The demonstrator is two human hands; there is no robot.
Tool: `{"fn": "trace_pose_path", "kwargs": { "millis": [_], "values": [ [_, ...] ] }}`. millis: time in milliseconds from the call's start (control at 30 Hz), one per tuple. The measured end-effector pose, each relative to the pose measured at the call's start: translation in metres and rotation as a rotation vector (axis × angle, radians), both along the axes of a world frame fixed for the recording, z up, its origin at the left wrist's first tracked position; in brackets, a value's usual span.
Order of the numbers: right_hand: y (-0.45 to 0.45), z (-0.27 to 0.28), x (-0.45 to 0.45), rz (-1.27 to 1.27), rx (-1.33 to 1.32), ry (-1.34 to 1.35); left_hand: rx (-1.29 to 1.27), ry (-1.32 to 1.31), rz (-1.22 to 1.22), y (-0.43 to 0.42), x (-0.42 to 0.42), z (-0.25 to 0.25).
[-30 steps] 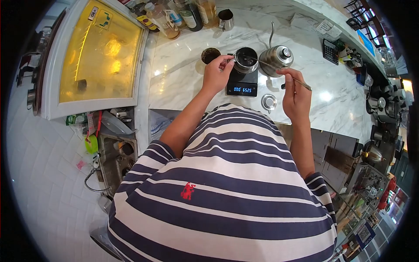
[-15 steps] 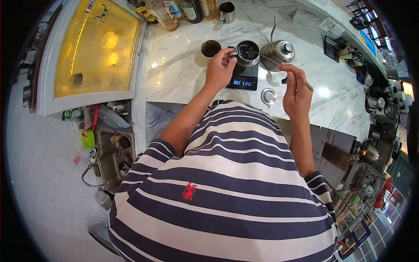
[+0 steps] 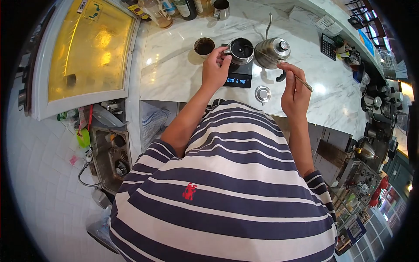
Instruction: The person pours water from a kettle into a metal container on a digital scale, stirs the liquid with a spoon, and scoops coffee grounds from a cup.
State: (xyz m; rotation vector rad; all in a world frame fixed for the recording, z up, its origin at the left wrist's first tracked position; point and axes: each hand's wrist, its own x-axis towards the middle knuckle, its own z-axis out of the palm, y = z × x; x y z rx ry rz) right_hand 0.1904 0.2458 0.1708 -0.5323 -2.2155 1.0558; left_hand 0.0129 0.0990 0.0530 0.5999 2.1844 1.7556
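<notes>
My left hand [image 3: 215, 69] is closed on the handle at the left side of a metal pitcher [image 3: 243, 61] of dark liquid. Beneath the pitcher is a black digital scale [image 3: 237, 81] with a lit display. In my right hand [image 3: 293, 87], a thin long-handled spoon [image 3: 307, 85] is pinched between thumb and fingers. Its shaft slants left into the pitcher, where the tip is hidden in the liquid. Just right of the pitcher stands a steel gooseneck kettle [image 3: 271, 56], its dark handle toward me. A small round metal lid [image 3: 262, 94] lies near the counter's front edge.
A cup [image 3: 196, 49] with dark grounds stands left of the pitcher. Bottles [image 3: 187, 9] and a small metal jug [image 3: 221, 10] line the back. A calculator [image 3: 328, 46] lies right. Left are a yellow-lit glass door [image 3: 91, 56] and a sink [image 3: 99, 150].
The scale reading has dropped from about 635.5 to 619.0. The counter and its objects sit slightly further left and higher in view. Both hands keep their holds.
</notes>
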Motion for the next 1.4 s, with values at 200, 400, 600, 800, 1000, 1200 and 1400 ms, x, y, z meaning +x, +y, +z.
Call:
{"fn": "trace_pose_path", "kwargs": {
  "millis": [200, 400, 600, 800, 1000, 1200, 1400],
  "values": [
    [0.005, 0.003, 0.002, 0.018, -0.019, -0.003, 0.032, 0.0, 0.076, 0.006, 0.005, -0.006],
    [0.013, -0.002, 0.0, 0.064, -0.009, 0.024, 0.01, 0.0, 0.121, 0.007, 0.006, -0.001],
    [0.018, 0.009, -0.008, 0.113, 0.003, -0.036, 0.022, 0.068, 0.128, 0.01, 0.001, -0.006],
    [0.031, 0.001, -0.008, 0.125, 0.018, 0.041, -0.025, 0.083, 0.158, 0.009, 0.005, 0.001],
    [0.028, -0.004, -0.012, 0.16, 0.036, 0.055, -0.082, 0.088, 0.162, 0.005, 0.004, 0.006],
    [0.036, 0.005, -0.008, 0.124, 0.017, 0.018, -0.071, 0.102, 0.159, 0.006, 0.006, 0.007],
    [0.036, 0.001, -0.013, 0.166, 0.069, 0.05, -0.055, 0.113, 0.163, 0.007, 0.007, 0.005]
  ]
}}
